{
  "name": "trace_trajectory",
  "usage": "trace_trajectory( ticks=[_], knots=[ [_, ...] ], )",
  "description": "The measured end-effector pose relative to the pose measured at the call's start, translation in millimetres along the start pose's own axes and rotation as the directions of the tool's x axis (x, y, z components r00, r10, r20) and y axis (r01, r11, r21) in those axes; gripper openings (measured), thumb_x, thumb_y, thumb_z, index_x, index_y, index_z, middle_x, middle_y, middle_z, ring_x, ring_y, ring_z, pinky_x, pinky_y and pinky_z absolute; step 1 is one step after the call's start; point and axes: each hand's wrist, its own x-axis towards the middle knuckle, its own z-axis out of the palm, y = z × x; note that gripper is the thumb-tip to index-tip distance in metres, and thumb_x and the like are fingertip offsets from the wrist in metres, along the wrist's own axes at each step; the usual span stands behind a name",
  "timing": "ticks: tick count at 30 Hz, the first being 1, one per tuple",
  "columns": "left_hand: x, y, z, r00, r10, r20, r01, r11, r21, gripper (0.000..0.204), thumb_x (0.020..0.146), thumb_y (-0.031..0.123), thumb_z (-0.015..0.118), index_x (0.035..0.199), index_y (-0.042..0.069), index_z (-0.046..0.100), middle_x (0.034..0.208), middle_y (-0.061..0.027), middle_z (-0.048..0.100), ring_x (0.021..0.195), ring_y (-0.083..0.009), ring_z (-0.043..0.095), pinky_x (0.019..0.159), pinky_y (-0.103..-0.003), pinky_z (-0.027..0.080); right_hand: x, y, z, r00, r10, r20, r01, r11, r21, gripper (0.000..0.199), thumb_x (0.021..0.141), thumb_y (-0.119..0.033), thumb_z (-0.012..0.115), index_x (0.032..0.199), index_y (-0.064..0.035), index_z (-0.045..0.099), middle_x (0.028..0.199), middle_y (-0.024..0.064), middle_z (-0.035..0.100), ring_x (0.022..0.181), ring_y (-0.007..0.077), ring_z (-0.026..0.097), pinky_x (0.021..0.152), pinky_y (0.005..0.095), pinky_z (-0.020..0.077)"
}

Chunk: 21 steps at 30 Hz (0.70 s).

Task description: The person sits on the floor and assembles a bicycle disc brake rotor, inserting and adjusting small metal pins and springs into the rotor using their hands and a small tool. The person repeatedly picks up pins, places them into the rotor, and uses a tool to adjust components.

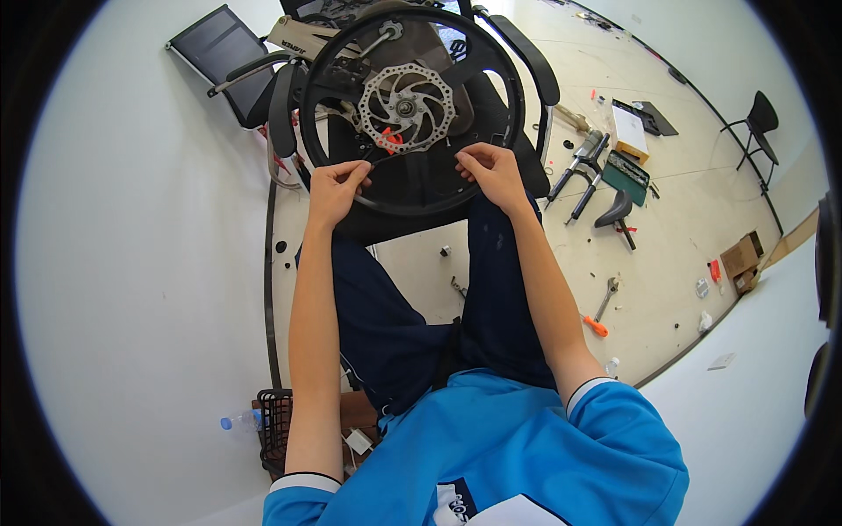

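A black bicycle wheel [517, 114] with a silver brake disc [407, 107] at its hub lies across a black office chair in front of me. My left hand [335, 186] pinches the near rim at the lower left, and a thin dark spoke or rod runs from its fingers toward the hub. My right hand [491, 171] grips the near rim at the lower right. Something small and orange [391, 138] sits by the disc. My dark-blue trouser legs [386, 324] lie below the wheel.
A black chair [230, 54] stands at the back left. On the floor to the right lie a suspension fork [581, 171], a bike saddle [614, 210], a green tool case [626, 175], a wrench [607, 296], an orange-handled tool [595, 326] and cardboard boxes [741, 259]. A wire basket [274, 430] stands by my left side.
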Motion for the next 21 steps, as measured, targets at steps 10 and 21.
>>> trace_trajectory(
  ticks=[10,21],
  knots=[
    [-4.3,0.9,-4.3,1.000,-0.026,0.009,0.026,0.999,-0.023,0.022,0.093,0.019,0.071,0.099,-0.002,0.077,0.074,-0.0045,0.070,0.063,-0.0068,0.057,0.059,-0.022,0.046,-0.6,0.1,-0.4,1.000,-0.017,0.002,0.017,1.000,0.026,0.019,0.093,-0.014,0.068,0.098,0.0034,0.071,0.081,0.0081,0.072,0.073,0.0120,0.068,0.069,0.0245,0.0539],
    [-12.9,-5.2,-15.2,0.997,-0.081,-0.011,0.081,0.996,0.029,0.021,0.093,0.018,0.071,0.098,-0.001,0.077,0.073,-0.0041,0.070,0.062,-0.0068,0.057,0.058,-0.021,0.045,-1.6,-0.5,0.7,0.999,-0.032,-0.009,0.032,0.999,0.000,0.019,0.093,-0.015,0.068,0.098,0.0035,0.072,0.080,0.0081,0.072,0.072,0.0121,0.068,0.068,0.0245,0.0540]
  ],
)
